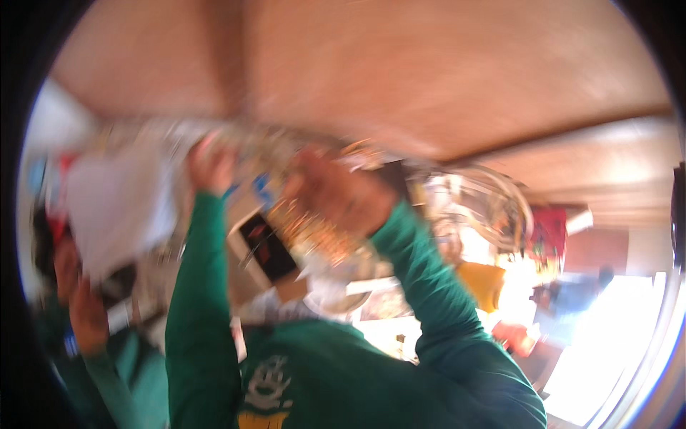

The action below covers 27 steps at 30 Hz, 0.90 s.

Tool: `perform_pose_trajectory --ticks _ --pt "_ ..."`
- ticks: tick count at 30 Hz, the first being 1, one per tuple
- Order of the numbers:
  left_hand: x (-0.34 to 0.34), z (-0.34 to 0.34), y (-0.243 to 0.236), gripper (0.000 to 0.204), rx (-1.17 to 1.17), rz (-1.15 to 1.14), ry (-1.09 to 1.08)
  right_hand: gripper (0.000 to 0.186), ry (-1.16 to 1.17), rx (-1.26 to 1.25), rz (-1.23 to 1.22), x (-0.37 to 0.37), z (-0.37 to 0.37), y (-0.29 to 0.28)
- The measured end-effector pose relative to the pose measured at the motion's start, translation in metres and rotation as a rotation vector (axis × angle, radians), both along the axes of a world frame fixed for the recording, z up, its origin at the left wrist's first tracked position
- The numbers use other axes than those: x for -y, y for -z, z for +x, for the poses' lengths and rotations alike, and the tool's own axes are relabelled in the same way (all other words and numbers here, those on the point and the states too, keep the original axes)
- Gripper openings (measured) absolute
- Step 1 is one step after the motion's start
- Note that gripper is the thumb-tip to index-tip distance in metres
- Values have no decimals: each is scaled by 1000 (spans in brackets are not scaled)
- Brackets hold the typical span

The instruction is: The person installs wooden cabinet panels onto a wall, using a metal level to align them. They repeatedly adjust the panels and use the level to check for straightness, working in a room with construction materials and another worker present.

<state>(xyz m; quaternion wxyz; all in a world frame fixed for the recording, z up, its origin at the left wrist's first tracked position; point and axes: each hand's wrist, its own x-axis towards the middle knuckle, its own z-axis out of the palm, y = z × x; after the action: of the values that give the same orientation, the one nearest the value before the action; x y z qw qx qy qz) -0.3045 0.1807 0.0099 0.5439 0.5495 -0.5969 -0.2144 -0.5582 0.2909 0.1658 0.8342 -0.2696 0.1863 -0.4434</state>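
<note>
Everything is smeared by motion. My left hand (213,163) is stretched forward, left of the middle, in a green sleeve. Its fingers are blurred, and whether it holds anything cannot be made out. To its right, my right hand (343,191) reaches over a heap of small golden-brown bits (309,232), back toward me and fingers smeared. A small blue thing (263,189) lies between the two hands. Nearer to me is a tray-like box (243,232) holding a dark, flat rectangular piece (269,249) with a reddish mark.
At the left, another person's hands (84,307) are near a large white sheet (118,207). A white bowl (336,299) sits close to my chest. On the right are curved pale hoops (511,204), a yellow thing (480,284) and a red cloth (549,232). A brown panelled surface (429,71) spans the top.
</note>
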Motion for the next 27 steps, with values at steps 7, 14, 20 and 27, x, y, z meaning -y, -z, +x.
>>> perform_pose_trajectory --ticks 7,14,20,27 --pt "58 25 79 56 -142 308 191 30 228 -622 -124 -111 -66 -22" --pt "107 -40 71 74 551 534 -61 42 426 -640 -118 -197 -98 12" --pt "140 -63 128 55 338 516 -108 48 660 -525 -59 -226 -77 26" --pt "124 -68 108 55 -291 734 -61 46 563 -822 -68 -200 -70 6"
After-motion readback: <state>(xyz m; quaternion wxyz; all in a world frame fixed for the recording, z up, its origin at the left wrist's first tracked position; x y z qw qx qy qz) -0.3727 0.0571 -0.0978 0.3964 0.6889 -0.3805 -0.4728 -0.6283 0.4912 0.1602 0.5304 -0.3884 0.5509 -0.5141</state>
